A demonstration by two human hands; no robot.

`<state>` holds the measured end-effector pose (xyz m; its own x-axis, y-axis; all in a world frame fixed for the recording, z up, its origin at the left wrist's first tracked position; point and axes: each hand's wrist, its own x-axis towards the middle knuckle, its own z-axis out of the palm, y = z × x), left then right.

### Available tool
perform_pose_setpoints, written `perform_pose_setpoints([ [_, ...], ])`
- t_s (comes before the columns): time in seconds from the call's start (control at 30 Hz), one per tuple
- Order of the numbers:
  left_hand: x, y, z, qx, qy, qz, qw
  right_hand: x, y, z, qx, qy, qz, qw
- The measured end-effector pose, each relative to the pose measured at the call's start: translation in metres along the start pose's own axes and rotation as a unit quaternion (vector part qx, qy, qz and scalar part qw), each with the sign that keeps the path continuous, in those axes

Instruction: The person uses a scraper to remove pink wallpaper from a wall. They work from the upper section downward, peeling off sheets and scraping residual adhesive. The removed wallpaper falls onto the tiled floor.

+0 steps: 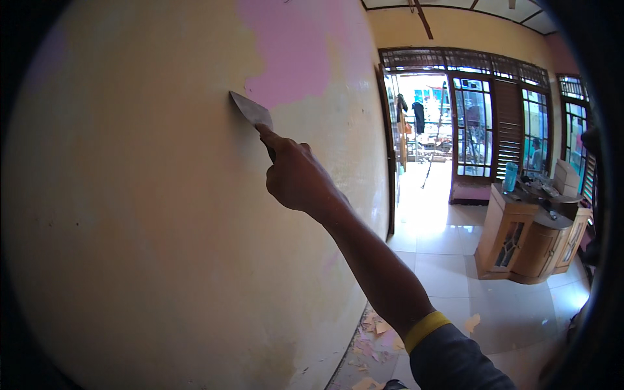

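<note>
Leftward, cream wall (pixel 130 195) is offering bare room beside the scraper (pixel 250 109), whose long axis is slanting up-left from the right hand (pixel 296 170) that is wrapping its handle, the blade lying just below-left of a pink patch (pixel 289 65), while rightward the wall's edge is meeting tiled floor (pixel 448 239).

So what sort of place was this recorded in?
Probably a room in a house: a wooden cabinet stands on the tiled floor with paned windows behind it; apparent paint flakes lie along the patchy wall.
</note>
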<state>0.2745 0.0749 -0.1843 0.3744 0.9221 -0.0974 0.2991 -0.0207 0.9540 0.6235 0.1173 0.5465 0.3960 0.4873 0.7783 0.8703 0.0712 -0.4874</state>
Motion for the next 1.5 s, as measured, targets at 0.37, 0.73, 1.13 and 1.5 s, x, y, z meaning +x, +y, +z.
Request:
perform_pose_setpoints([
  [0.37, 0.022, -0.027, 0.000, 0.057, -0.068, 0.030, 0.996, 0.014, -0.019, -0.023, -0.036, -0.048, 0.015, 0.998],
  [0.73, 0.065, 0.006, 0.006, -0.026, -0.157, -0.044, 0.986, 0.017, -0.040, -0.019, 0.005, -0.053, 0.107, 0.993],
  [1.13, 0.038, -0.001, 0.010, -0.041, -0.136, -0.054, 0.988, 0.027, -0.040, -0.031, -0.020, -0.061, 0.143, 0.988],
  [1.5, 0.040, 0.007, -0.010, -0.047, -0.153, -0.100, 0.982, 0.025, -0.037, -0.038, -0.003, -0.156, 0.118, 0.981],
])
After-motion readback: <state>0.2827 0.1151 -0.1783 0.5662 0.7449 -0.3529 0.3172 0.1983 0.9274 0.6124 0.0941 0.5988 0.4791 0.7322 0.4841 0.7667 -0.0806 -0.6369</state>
